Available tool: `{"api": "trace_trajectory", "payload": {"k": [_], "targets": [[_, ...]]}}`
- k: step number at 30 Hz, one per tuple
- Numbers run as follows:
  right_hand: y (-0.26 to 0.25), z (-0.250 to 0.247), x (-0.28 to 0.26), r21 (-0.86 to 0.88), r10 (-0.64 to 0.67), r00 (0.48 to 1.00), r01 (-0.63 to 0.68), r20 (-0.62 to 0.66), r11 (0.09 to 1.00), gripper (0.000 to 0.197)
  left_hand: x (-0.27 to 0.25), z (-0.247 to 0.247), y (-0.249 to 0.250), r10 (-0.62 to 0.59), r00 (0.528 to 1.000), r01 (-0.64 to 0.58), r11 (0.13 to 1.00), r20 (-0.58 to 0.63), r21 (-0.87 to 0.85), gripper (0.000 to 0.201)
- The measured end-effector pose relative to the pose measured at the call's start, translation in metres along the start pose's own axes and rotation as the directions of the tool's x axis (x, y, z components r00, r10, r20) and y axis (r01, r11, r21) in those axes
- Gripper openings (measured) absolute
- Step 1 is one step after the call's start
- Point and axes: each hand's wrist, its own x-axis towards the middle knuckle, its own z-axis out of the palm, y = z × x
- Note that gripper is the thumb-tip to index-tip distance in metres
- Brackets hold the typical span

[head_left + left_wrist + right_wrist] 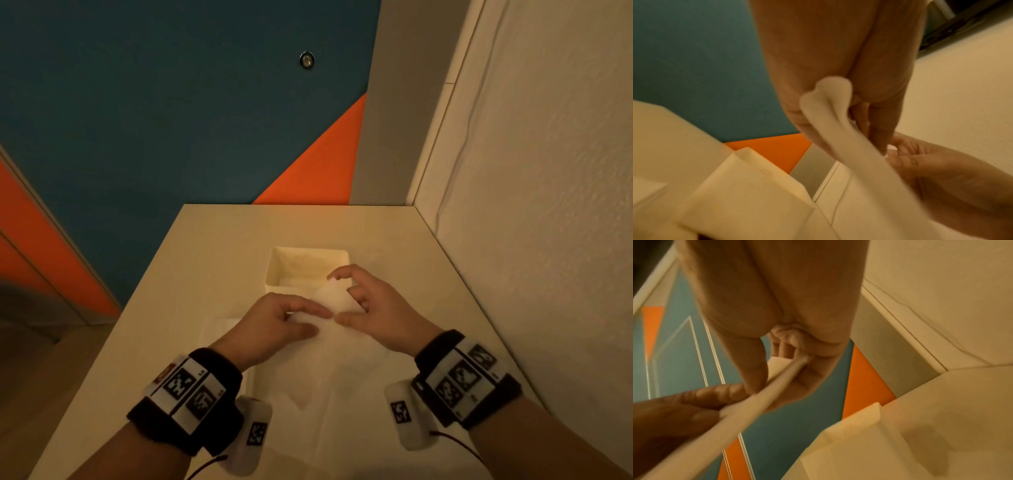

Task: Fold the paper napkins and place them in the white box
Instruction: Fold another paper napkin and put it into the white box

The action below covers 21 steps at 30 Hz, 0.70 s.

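We are pinching the napkin (337, 308) between both hands' fingers, left hand (274, 325) and right hand (380, 308), in front of the white box (274, 270); its long axis runs toward us, lower part blurred.

The napkin (337, 346) at lower centre is plain white, as is the box (274, 270) above it. The counter (219, 246) is cream, tinted yellow by the light. At upper left the floor (137, 102) is teal with orange wedges. The wristbands (191, 397) at the bottom are black, with white plates printed in black-and-white square codes.
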Motion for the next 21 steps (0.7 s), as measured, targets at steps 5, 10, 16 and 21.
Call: {"api": "trace_trajectory", "payload": {"k": [5,10,16,21], "targets": [[0.052,0.021,0.006,-0.169,0.235,0.956,-0.264,-0.174,0.950,0.024,-0.008,-0.024,-0.034,-0.107,0.924,0.075,0.992,-0.368,-0.101,0.029],[0.111,0.050,-0.011,-0.432,0.521,0.853,-0.480,-0.027,0.763,0.052,-0.027,-0.054,-0.083,-0.211,0.817,0.227,0.973,-0.536,-0.037,0.028],[0.118,0.059,-0.014,-0.573,0.530,0.847,-0.458,-0.049,0.679,0.050,-0.037,-0.067,-0.116,-0.274,0.775,0.409,0.904,-0.570,0.123,0.030],[0.119,0.058,-0.014,-0.567,0.519,0.853,-0.450,-0.046,0.690,0.030,-0.035,-0.067,-0.120,-0.252,0.788,0.431,0.878,-0.562,0.210,0.035]]}}
